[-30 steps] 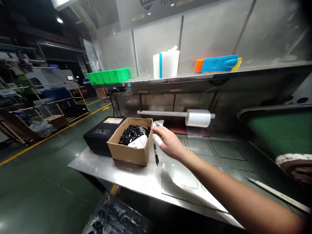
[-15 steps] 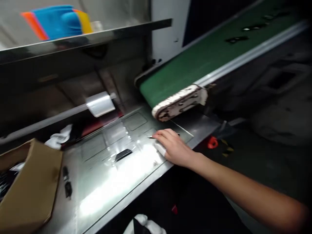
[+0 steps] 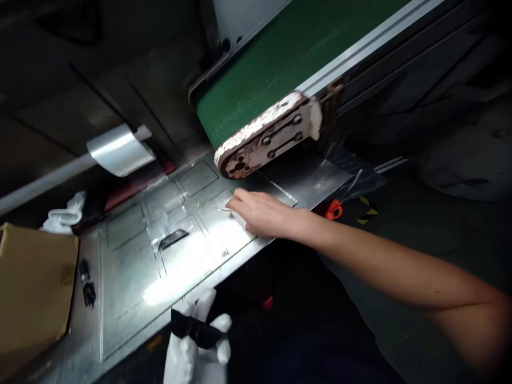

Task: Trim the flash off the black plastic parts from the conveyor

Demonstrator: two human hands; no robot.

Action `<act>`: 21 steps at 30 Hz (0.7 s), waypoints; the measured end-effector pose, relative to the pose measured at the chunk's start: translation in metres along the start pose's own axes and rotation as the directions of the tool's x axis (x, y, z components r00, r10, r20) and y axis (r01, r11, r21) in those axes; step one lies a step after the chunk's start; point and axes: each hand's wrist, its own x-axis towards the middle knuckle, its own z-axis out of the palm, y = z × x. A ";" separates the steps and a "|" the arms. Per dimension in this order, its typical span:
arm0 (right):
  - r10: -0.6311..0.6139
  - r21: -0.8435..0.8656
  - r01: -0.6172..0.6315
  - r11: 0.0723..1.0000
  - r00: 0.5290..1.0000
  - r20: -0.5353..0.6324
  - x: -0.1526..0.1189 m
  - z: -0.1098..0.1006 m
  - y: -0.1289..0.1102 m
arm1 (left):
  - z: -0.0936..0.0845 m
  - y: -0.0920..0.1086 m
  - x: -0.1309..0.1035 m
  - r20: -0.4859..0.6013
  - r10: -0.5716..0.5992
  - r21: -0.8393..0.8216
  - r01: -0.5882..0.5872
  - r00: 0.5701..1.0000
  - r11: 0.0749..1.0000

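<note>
My left hand (image 3: 192, 341), in a white glove, is at the bottom, in front of the bench edge. Its fingers grip a black narrow flat part (image 3: 197, 329). My right hand (image 3: 260, 213), bare, lies low over the glass-like work plate (image 3: 132, 288) with its fingers curled together. A thin pointed metal tip (image 3: 222, 209) sticks out past those fingertips; the rest of this tool is hidden. Something white (image 3: 240, 220) shows under the right palm. Another dark flat piece (image 3: 173, 239) rests on clear film (image 3: 154, 234) at the middle of the plate.
A green conveyor belt (image 3: 256, 101) ends just above the plate, its metal end bracket (image 3: 264, 138) close to my right hand. A film roll (image 3: 120, 151) hangs behind. At left are a cardboard box (image 3: 36, 288), a white cloth (image 3: 66, 213) and a black pen-like item (image 3: 87, 282).
My left hand has risen further into view with the black part. My right hand stays on the plate with the metal tip. The camera view has shifted down and right.
</note>
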 end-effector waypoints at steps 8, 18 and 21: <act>-0.339 0.681 0.194 0.706 0.937 0.084 -0.050 0.004 -0.055 | 0.012 -0.010 -0.007 -0.069 0.026 -0.103 -0.033 0.997 0.994; -0.376 0.690 0.078 0.719 0.880 0.291 -0.061 -0.004 -0.065 | 0.018 -0.019 -0.012 0.166 0.020 -0.090 -0.005 0.986 0.996; -0.377 0.630 0.080 0.773 0.857 0.353 -0.063 -0.006 -0.069 | 0.017 -0.022 -0.014 0.217 -0.007 -0.102 0.030 0.976 0.994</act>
